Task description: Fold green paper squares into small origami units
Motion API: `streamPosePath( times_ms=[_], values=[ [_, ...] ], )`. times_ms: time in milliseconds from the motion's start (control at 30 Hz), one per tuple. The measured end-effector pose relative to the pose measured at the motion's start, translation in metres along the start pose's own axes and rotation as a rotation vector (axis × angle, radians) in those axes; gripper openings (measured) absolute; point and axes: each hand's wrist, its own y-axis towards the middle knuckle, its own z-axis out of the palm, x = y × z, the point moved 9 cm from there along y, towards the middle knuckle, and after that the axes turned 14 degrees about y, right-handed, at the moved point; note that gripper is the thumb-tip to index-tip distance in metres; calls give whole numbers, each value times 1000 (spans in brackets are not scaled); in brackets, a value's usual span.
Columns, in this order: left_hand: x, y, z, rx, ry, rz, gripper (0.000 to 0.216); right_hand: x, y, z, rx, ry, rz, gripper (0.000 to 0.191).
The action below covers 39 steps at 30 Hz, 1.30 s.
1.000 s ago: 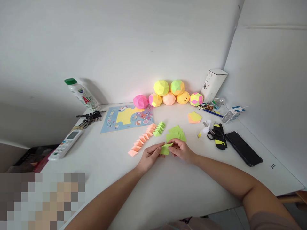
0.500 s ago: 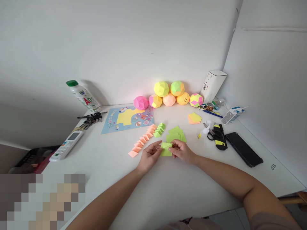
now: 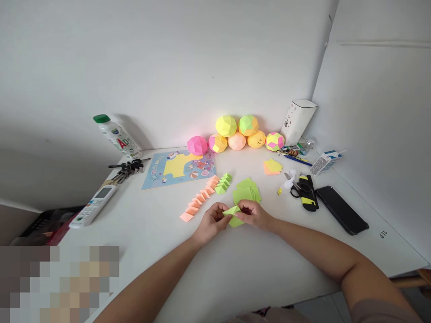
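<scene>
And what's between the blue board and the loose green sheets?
In the head view, the folded green pieces and the far end of the peach row lie between the blue board and the green sheets.

Soft, diffuse light leaves the wall [image 3: 175, 67] dimmer toward the left. The bottle [image 3: 118, 138] leans with wide-angle stretch, its blurry shadow falling rightward. Coarse pixelation hides the lower-left corner.

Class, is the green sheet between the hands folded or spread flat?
Folded, at least partly: the green sheet shows a triangular flap along its top.
</scene>
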Motion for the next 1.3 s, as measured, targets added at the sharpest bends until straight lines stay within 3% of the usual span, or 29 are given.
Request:
streamPosePath(
  times_ms=[233,367,633,800,967,1133,1300],
  values=[
    [-4,-3,4,54,13,49,31,-10,1,-7,-58,64,56,31],
    [-2,-2,4,45,1,88,32,-12,0,-3,2,12,59,32],
    [7,5,-1,-28,-197,72,34,-21,0,-10,-69,105,132,31],
    [-2,0,-2,-5,-98,92,35,-18,2,-17,-140,115,73,29],
    [-5,-4,8,76,-10,74,31,-12,1,-8,-50,12,48,28],
    [1,-1,1,-36,-69,44,37,-10,0,-3,-13,-54,47,33],
    [-8,-2,-5,-106,-86,123,35,-8,1,-5,-33,-61,45,37]
  ],
)
